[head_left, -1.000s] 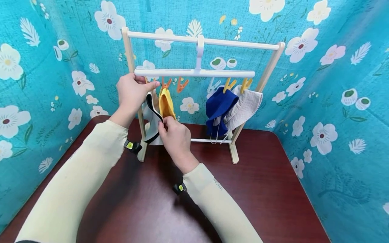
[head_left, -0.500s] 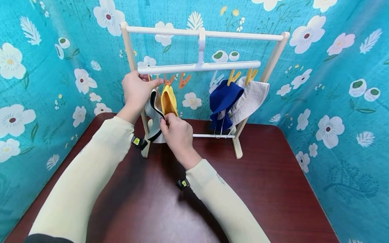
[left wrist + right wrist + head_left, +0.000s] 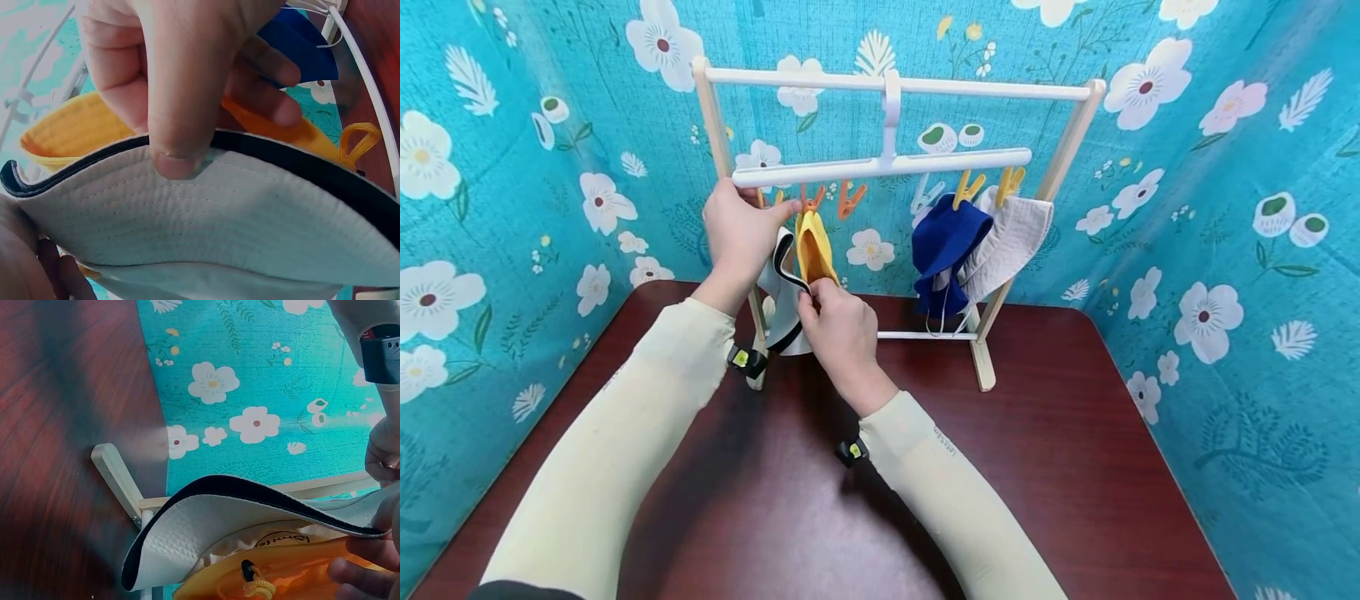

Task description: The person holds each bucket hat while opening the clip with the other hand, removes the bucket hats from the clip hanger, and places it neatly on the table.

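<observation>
My left hand (image 3: 741, 233) is at the left end of the white hanger (image 3: 850, 171), pinching a yellow clothespin (image 3: 761, 198) that its fingers partly hide. Below it hangs a white bucket hat (image 3: 786, 304) with black brim trim. My right hand (image 3: 842, 337) pinches that hat's brim, its thumb (image 3: 178, 150) lying over the trim in the left wrist view. Just behind hangs a yellow hat (image 3: 815, 250), under an orange clothespin (image 3: 812, 198); its cord shows in the right wrist view. Whether the left clothespin bites the white hat is hidden.
A wooden rack (image 3: 1063, 150) carries the hanger on a dark red table (image 3: 1037, 467). On the right, yellow clothespins hold a blue hat (image 3: 947, 237) and a pale hat (image 3: 1011, 246). An orange clothespin (image 3: 850, 200) and a light blue one (image 3: 927, 193) hang between. Floral cloth (image 3: 1247, 250) surrounds the table.
The hanger has tilted, its left end dipping and its right end rising. My left hand has shifted slightly right toward the white hat; the right hand keeps its grip. The head view moved a little.
</observation>
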The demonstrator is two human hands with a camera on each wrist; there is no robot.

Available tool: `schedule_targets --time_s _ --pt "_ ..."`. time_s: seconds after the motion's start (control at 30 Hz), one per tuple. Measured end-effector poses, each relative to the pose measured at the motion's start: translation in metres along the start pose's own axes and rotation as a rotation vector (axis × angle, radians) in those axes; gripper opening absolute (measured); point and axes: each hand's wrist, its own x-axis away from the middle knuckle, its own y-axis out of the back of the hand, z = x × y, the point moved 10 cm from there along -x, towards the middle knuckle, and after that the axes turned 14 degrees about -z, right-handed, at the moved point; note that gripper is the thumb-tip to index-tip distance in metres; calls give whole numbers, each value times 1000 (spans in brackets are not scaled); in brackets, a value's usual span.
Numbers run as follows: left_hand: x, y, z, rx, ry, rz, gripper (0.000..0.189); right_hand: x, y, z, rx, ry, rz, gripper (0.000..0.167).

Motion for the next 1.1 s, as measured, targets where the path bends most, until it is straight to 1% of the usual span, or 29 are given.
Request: schedule_targets --time_s 0.2,0.37,0.5,0.63,0.73,0.97,1.1 --pt "1 5 -2 -84 8 -28 52 -1 1 -3 3 -16 -1 22" --pt "1 10 -3 -108 -12 -54 49 -3 5 -1 9 -10 -15 21" --pt "1 11 -5 -163 -27 -48 54 -4 6 1 16 -8 -12 20" --pt "1 12 -7 -211 -25 -33 57 -4 7 2 20 -6 -14 19" --pt "1 12 -7 -203 -32 -32 55 -4 6 2 18 -3 -14 18" --pt "5 14 -9 -109 -87 -110 48 -3 4 2 6 0 -6 20" --pt "8 13 -7 -53 -97 -124 44 -2 4 1 -1 -4 -12 20"
